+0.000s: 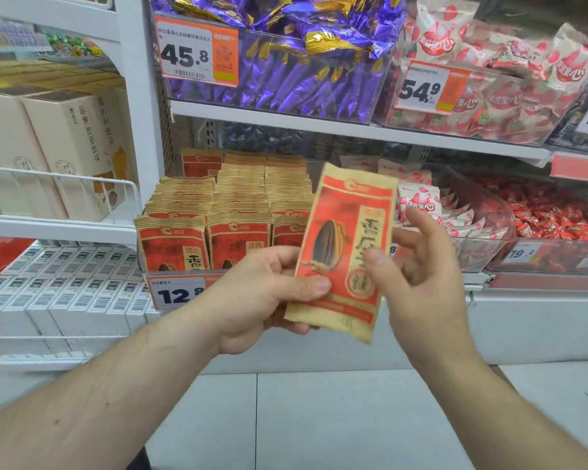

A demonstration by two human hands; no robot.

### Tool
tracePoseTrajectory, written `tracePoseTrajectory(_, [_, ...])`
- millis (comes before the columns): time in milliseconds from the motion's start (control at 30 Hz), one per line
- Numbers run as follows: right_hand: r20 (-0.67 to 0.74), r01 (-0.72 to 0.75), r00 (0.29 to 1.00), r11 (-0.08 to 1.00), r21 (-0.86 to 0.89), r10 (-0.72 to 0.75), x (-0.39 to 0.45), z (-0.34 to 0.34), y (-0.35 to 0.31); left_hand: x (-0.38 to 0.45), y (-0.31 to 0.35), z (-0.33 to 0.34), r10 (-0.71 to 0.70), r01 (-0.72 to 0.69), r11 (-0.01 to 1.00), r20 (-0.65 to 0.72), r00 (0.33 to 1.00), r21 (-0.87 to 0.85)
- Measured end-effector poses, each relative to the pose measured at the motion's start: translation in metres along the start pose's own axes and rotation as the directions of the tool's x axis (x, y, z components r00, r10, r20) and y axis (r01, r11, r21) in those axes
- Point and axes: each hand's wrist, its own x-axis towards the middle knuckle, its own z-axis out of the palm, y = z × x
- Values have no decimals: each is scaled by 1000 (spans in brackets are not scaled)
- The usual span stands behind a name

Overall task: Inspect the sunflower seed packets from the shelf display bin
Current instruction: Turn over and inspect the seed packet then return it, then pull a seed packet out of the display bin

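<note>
White shop shelving across the whole frame, pale tiled floor (319, 418) at the bottom. In the centre, held upright with a slight tilt to the right, a red and tan sunflower seed packet (345, 252), printed face toward the camera, raised in front of the display bin (184, 273). Left hand (262, 300) gripping the packet's lower left edge, thumb laid across the front, fingers curled behind. Right hand (421, 279) at the packet's right edge, thumb pressing the front, fingers loosely spread behind; a pinch rather than a full grasp. Behind and just left of centre, rows of matching seed packets (231, 212) standing upright in the bin, a price tag reading 12.8 (179, 293) on its front. Upper centre, a clear bin of purple-wrapped sweets (286, 72); upper right, red and white snack bags (489, 79). At left, beige boxes (68, 147) behind a wire rail, white boxes (65, 293) below.
</note>
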Motion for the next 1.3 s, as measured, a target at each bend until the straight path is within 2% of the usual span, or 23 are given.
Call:
tracePoseTrajectory(67, [58,-207,978,967,150,200,5,-3,-1,-2,-1,-3,-8,6,998,43,999,59])
tracePoseTrajectory(133, [156,-355,931,916,184,330,7,-4,2,-4,0,-3,-3,2,997,9,1000,79])
tracePoseTrajectory(200, [175,-427,902,874,233,394,7,-3,8,-7,5,-3,40,-36,998,-77,996,53])
tracePoseTrajectory(267, [185,-488,873,801,347,452,10,0,8,-11,15,-6,133,-131,991,-176,975,21])
tracePoseTrajectory(333, [199,-527,847,726,441,493,19,2,4,-17,28,-19,257,-224,965,-301,918,139])
tracePoseTrajectory(400, [209,-533,842,710,461,497,32,7,-4,-18,41,-42,414,-229,870,-395,820,437])
tracePoseTrajectory(467, [199,-507,860,745,433,470,49,16,-11,-14,51,-72,540,-129,700,-404,738,702])
tracePoseTrajectory(533, [191,-448,894,821,355,405,67,32,-19,-5,57,-101,575,21,529,-377,726,848])
tracePoseTrajectory(600, [212,-360,926,898,254,311,86,52,-25,5,58,-127,541,125,446,-378,751,886])
tracePoseTrajectory(733, [306,-148,943,989,22,134,123,97,-34,15,56,-160,440,131,550,-420,794,825])
tracePoseTrajectory(800, [347,-5,937,994,-110,43,139,120,-32,20,57,-169,367,116,614,-413,834,780])
tracePoseTrajectory(867, [391,76,920,972,-223,18,154,142,-26,24,60,-175,280,93,673,-369,886,733])
tracePoseTrajectory(967, [450,105,891,940,-325,56,176,163,-6,32,63,-181,226,81,699,-327,917,710])
tracePoseTrajectory(1100, [491,119,864,904,-410,109,193,185,15,39,65,-189,248,61,733,-350,903,677])
tracePoseTrajectory(1200, [515,120,850,913,-390,109,203,197,24,45,65,-196,234,76,733,-355,905,676])
tracePoseTrajectory(1300, [514,118,854,930,-347,83,208,204,29,51,64,-200,163,120,730,-342,925,673])
